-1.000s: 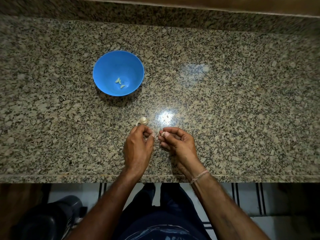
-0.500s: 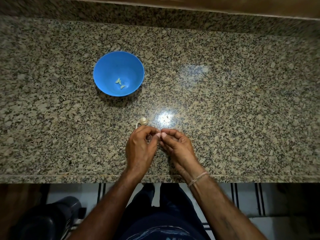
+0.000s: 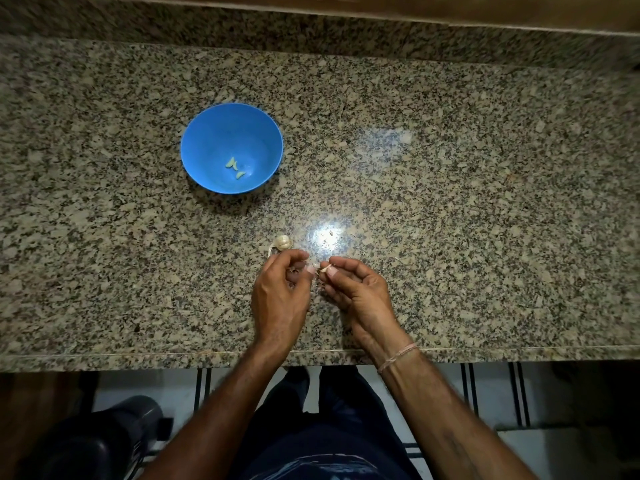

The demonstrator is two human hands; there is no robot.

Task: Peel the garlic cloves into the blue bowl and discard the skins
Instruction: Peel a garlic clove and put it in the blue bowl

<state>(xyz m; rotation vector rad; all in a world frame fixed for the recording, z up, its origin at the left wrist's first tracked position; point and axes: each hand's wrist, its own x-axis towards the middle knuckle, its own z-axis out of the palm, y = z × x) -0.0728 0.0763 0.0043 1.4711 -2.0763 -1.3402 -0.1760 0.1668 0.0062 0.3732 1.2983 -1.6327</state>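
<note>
While peeling, seen from the head camera, hold the clove (image 3: 323, 269) firm in the right hand (image 3: 360, 296), pinched between thumb and forefinger. Tear with the left hand (image 3: 280, 296), curled fingertips nipping what looks like the loose skin at the clove's end. Pull the skin away in short strips rather than squeezing. Too small to tell the amount of skin left. Work low over the counter (image 3: 450, 202), nearer the body than the blue bowl (image 3: 187, 147) and to its right, to lose nothing off the front edge on a slip. Once bare, carry the clove away from the body and left to the bowl, and drop it beside the peeled cloves (image 3: 235, 168) on the bowl's floor. Hold on to the skin and bin it apart. Keep every scrap out of the bowl.

Round about: garlic bulb (image 3: 282, 242) with a curl of stem, resting on the counter between bowl and hands, just beyond the left fingertips. Lamp glare on the stone, right of the bowl and nearer the body. Thread band (image 3: 398, 356) on the right wrist. Dark container (image 3: 104, 441) on the floor, well short of the bowl and left of it; possibly for skins, cannot tell. Nothing on the way to the bowl but the bulb: pass over or round it without knocking it.
</note>
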